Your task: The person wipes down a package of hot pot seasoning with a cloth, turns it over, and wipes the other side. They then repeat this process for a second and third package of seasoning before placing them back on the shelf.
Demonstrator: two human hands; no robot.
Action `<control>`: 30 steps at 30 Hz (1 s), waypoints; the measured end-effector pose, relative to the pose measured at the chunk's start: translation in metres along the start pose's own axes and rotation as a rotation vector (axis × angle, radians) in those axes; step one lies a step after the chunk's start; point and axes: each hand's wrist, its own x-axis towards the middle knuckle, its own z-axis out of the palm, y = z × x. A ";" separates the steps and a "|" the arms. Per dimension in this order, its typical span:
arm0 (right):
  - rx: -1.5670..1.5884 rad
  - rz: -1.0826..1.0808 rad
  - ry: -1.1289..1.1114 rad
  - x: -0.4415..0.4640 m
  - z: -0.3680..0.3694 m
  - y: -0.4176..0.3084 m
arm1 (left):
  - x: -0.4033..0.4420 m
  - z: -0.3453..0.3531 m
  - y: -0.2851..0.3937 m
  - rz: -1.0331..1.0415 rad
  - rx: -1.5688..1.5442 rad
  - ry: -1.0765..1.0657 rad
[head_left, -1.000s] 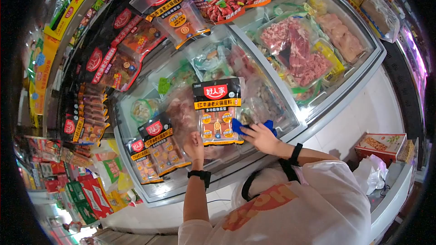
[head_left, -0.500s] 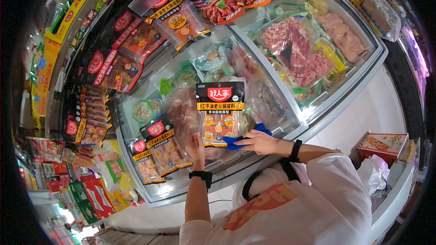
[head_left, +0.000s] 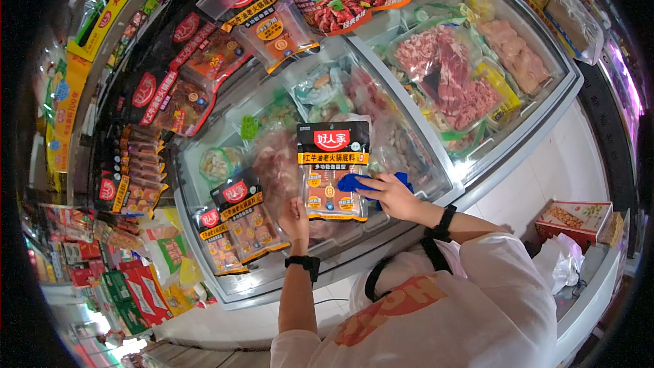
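Note:
A black-and-yellow hot pot base packet (head_left: 332, 159) with a clear window is held upright above the glass lid of a chest freezer. My left hand (head_left: 293, 221) grips its lower left edge, fingers closed. A bunched blue cloth (head_left: 351, 182) lies against the packet's front, right of its middle. My right hand (head_left: 392, 196) is closed on this cloth; part of it shows behind the hand. To the left, two similar packets (head_left: 251, 221) rest on the freezer's front left corner.
Under the freezer lid (head_left: 402, 105) are bagged frozen foods. Bagged meat (head_left: 449, 78) fills the right compartment. More seasoning packets (head_left: 276, 31) stand along the back edge. A red-and-white carton (head_left: 572, 219) is at the right, and shelves of packaged goods are at the left.
My right hand has moved the blue cloth up from the packet's bottom edge onto its front. The packet and my left hand have barely shifted.

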 end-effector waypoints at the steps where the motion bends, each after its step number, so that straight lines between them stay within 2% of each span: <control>1: -0.042 -0.039 -0.045 -0.004 0.001 0.000 | 0.000 0.000 -0.001 0.014 -0.009 0.000; 2: -0.040 -0.042 -0.047 -0.009 0.002 0.001 | 0.000 0.000 -0.002 0.027 -0.017 0.001; 4: 0.034 -0.158 -0.263 -0.019 -0.003 0.004 | 0.000 -0.003 0.002 0.040 0.010 -0.008; 5: 0.033 -0.158 -0.262 -0.021 -0.005 0.007 | 0.001 -0.004 0.005 0.057 0.035 -0.018; 7: 0.149 -0.233 -0.405 -0.017 -0.015 0.012 | 0.003 -0.005 0.009 0.057 0.027 -0.022; 8: 0.195 -0.244 -0.270 -0.017 -0.011 0.018 | 0.004 -0.006 0.010 0.054 0.021 -0.028; 9: 0.195 -0.245 -0.269 -0.011 -0.013 0.015 | 0.003 -0.006 0.011 0.055 0.022 -0.028; 11: 0.194 -0.082 0.125 0.004 -0.012 0.006 | 0.001 -0.005 0.015 0.062 0.052 0.016; 12: 0.149 -0.005 0.172 0.011 -0.008 0.000 | 0.001 -0.005 0.017 0.062 0.054 0.016; 13: 0.150 -0.005 0.173 0.013 -0.004 -0.003 | 0.001 -0.006 0.020 0.022 0.005 0.007; 15: 0.078 -0.025 0.017 0.010 0.007 -0.009 | 0.001 -0.006 0.020 -0.017 -0.045 -0.001; 17: 0.106 -0.239 -0.124 0.003 0.013 -0.010 | 0.001 -0.004 0.011 0.048 -0.012 0.022; 19: 0.214 -0.297 -0.309 0.006 0.011 -0.012 | -0.001 -0.006 0.014 0.030 -0.002 0.016; 20: 0.213 -0.298 -0.311 0.010 0.010 -0.011 | 0.000 -0.005 0.016 0.019 0.004 0.008; 23: 0.097 -0.204 0.064 0.046 -0.003 -0.015 | -0.001 -0.003 0.010 0.070 0.050 0.026; 25: -0.047 -0.026 0.143 0.074 0.006 -0.019 | 0.000 -0.003 0.008 0.064 0.070 0.009; 28: -0.180 -0.064 0.070 0.107 0.040 -0.020 | 0.002 0.000 0.005 0.072 0.055 0.003; 30: -0.264 -0.176 -0.130 0.115 0.061 -0.035 | 0.000 0.004 -0.004 0.076 0.028 0.015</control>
